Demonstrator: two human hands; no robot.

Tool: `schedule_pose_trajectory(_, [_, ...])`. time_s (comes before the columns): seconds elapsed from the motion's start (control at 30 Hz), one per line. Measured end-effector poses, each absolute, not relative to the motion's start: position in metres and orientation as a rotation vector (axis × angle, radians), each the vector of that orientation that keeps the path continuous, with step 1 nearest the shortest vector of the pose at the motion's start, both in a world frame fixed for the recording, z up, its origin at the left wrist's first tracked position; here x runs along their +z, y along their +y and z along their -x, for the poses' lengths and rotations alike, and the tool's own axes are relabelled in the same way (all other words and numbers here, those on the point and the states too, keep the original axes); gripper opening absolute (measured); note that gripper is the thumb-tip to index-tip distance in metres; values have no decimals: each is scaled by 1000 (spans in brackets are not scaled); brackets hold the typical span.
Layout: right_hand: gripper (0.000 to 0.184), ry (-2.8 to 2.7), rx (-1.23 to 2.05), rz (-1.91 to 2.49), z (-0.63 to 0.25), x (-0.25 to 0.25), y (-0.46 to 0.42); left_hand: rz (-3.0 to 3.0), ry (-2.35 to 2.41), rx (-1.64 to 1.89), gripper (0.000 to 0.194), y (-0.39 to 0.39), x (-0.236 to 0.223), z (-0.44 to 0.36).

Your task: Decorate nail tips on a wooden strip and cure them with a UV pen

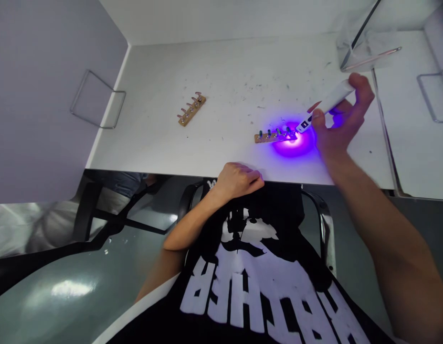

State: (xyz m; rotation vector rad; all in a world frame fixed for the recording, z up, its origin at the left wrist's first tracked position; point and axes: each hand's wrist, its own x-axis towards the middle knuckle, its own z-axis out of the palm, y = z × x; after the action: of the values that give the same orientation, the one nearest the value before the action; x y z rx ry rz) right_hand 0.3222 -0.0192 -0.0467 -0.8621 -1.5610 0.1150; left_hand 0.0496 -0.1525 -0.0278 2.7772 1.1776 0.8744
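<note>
Black shirt (289, 282) with big white lettering fills the foreground, and just beyond it we have the left hand (240, 180) at the front edge of the tabletop (153, 71), fingers folded in toward the palm; whether anything sits inside, I cannot tell. Over on the right, here's the action! The right hand (336, 131) clasps a white pen-shaped light (331, 102) between thumb and fingers, angled down to the left, its head right at the right end of a wooden strip (266, 138). Violet glow floods that end and spills onto the surface around it; whether light and strip touch, the glare hides. Small green-topped pieces stand in a row along the strip. Well off to the left lies a second wooden strip (192, 113), set at a slant, carrying pale, clear-looking pieces. And at the back right, a clear container (347, 61) holds a slim stick (379, 57), leaning outward.
</note>
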Motion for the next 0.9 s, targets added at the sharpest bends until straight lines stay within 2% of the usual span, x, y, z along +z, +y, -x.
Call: schedule_pose_trajectory(0.9, [60, -1672, 206, 1094, -309, -11, -55, -2771, 1183, 931, 37, -153, -28, -50])
